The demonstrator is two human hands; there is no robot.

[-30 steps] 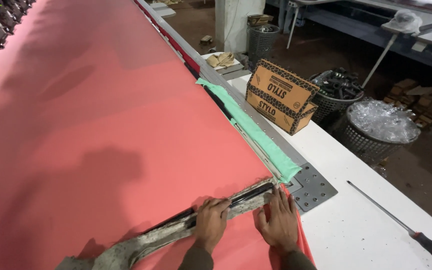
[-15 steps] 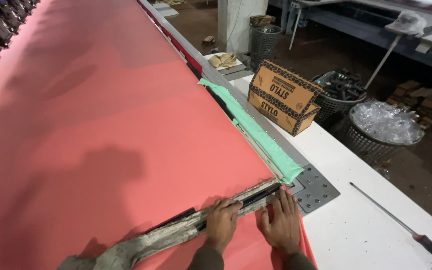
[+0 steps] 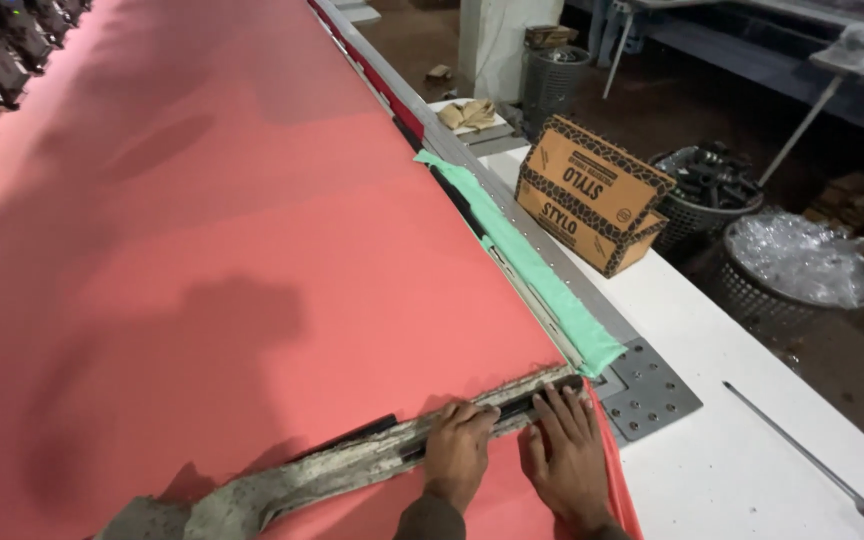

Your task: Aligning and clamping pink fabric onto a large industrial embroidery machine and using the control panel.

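Observation:
A large sheet of salmon-red fabric (image 3: 232, 230) lies stretched over a long frame. Along its near edge runs a worn grey clamping bar (image 3: 352, 465) with a dark slot. My left hand (image 3: 457, 450) presses down on this bar with its fingers curled over it. Just to its right, my right hand (image 3: 567, 450) lies flat with fingers spread, the fingertips on the bar's end and the palm on the red fabric. A strip of green cloth (image 3: 532, 265) runs along the fabric's right edge.
A perforated metal corner plate (image 3: 652, 390) sits right of my hands on a white table (image 3: 742, 460). A screwdriver (image 3: 812, 455) lies on it. A brown cardboard box (image 3: 592, 195) stands farther back. Baskets (image 3: 712, 195) and a plastic-covered bin (image 3: 802, 265) stand on the floor.
Both hands have shifted slightly to the right along the bar. The view has shifted a little; the fabric stays in place.

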